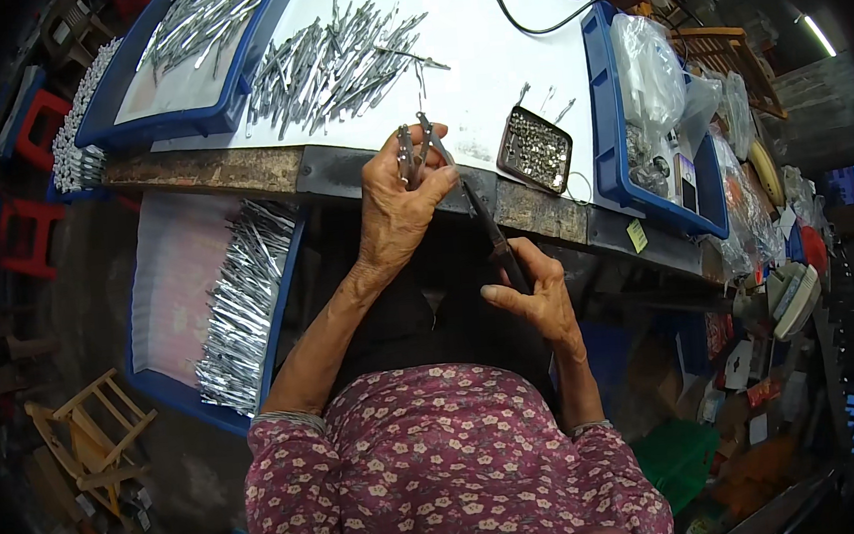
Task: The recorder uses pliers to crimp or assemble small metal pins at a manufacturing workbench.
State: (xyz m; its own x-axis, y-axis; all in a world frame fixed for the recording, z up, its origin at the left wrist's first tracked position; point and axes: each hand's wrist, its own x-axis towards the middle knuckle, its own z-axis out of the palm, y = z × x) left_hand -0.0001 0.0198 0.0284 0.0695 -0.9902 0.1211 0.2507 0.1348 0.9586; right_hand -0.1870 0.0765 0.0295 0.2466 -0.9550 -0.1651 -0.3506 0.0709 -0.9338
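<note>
You wear a blouse [443, 467] of dark pink-purple cloth, printed all over with small pale flowers that have darker centres. The sleeves [291, 448] are pushed up, and each one ends in a gathered cuff with a thin light edge. Below the cuffs your forearms are bare. Your left hand [397, 204] and your right hand [539, 293] are bare too, without gloves.
</note>
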